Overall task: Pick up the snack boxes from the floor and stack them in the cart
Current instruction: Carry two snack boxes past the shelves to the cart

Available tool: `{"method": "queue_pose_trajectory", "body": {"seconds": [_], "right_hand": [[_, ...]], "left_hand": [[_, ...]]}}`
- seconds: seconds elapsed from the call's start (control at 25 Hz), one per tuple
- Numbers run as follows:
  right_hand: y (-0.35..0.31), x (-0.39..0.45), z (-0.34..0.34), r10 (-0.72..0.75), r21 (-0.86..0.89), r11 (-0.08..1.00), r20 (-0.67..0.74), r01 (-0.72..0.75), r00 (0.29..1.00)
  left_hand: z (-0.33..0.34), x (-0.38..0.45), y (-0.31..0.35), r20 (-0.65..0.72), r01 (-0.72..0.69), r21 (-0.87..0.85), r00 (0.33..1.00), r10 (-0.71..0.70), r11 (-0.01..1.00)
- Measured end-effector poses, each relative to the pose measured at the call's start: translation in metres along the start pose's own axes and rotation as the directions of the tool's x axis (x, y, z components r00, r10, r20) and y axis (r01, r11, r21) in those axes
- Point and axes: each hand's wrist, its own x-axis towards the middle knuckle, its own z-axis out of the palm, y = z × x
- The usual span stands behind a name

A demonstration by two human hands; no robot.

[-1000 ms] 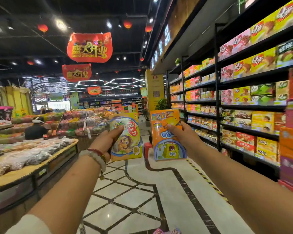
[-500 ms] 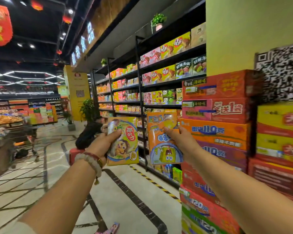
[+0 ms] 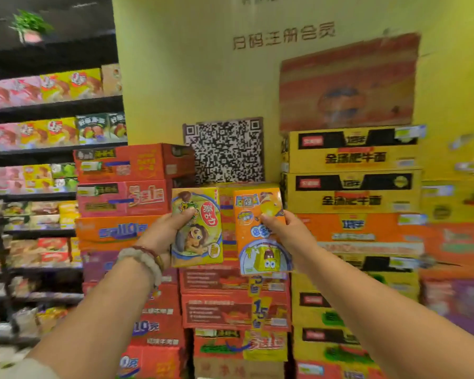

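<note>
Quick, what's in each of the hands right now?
Left hand: grips the yellow cardboard snack box with a cartoon monkey.
Right hand: grips the orange cardboard snack box with a yellow cartoon sponge.

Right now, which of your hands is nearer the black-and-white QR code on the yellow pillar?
Right. The right hand, gripping the orange box, sits just below the QR code's right corner; the left hand, holding the yellow box, is lower-left, farther away.

Two snack boxes side by side before stacked cartons; shelves at left.
</note>
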Motion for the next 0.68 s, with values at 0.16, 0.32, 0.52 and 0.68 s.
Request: {"method": "queue_pose_trajectory", "body": {"seconds": [0.16, 0.32, 0.52, 0.68], "right_hand": [[-0.022, -0.04, -0.144, -0.014, -0.055, 0.999, -0.25, 0.001, 0.968], [-0.042, -0.085, -0.257, -0.066, -0.089, 0.996, -0.435, 0.03, 0.898], [-0.049, -0.125, -0.37, -0.096, -0.136, 0.991, -0.634, 0.011, 0.768], [-0.053, -0.141, -0.439, -0.149, -0.194, 0.981, -0.762, -0.004, 0.63]], "left_hand": [[0.15, 0.031, -0.04, 0.264, 0.102, -0.07, 0.961, -0.08, 0.992], [0.29, 0.014, -0.051, 0.469, 0.177, -0.124, 0.877, -0.099, 0.976], [0.435, 0.023, -0.073, 0.699, 0.289, -0.123, 0.704, -0.124, 0.949], [0.533, 0.034, -0.085, 0.792, 0.284, -0.111, 0.604, -0.088, 0.952]]}}
